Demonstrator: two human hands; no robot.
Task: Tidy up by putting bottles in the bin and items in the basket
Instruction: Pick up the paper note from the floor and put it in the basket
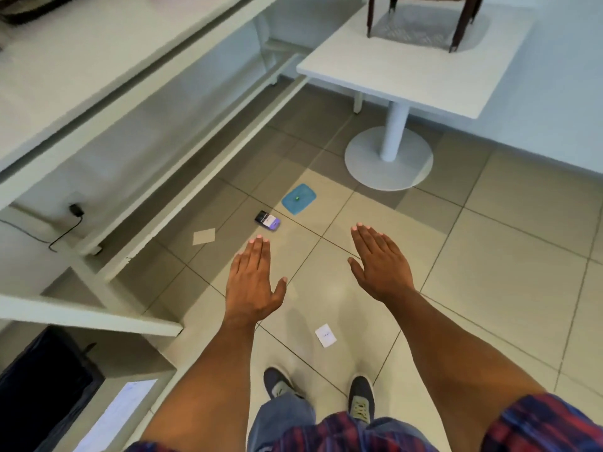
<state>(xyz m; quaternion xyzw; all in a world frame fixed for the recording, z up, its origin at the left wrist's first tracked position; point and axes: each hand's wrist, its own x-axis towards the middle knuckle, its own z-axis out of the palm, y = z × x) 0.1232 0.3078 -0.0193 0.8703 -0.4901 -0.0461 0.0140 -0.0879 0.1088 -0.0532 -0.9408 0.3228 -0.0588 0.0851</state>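
While the person stood on the tiled floor (489,256) in grey shoes (360,398), a white slip of paper (325,335) lay just ahead of the feet, and both arms reached forward over it. The left hand (253,282) and the right hand (380,264) hovered palm down, fingers (259,247) stretched flat and holding nothing. Beyond them on the floor lay a pale card (204,236), a small purple-and-black box (268,220) and a blue lid (299,199), near the round base of a white worktop (408,70).
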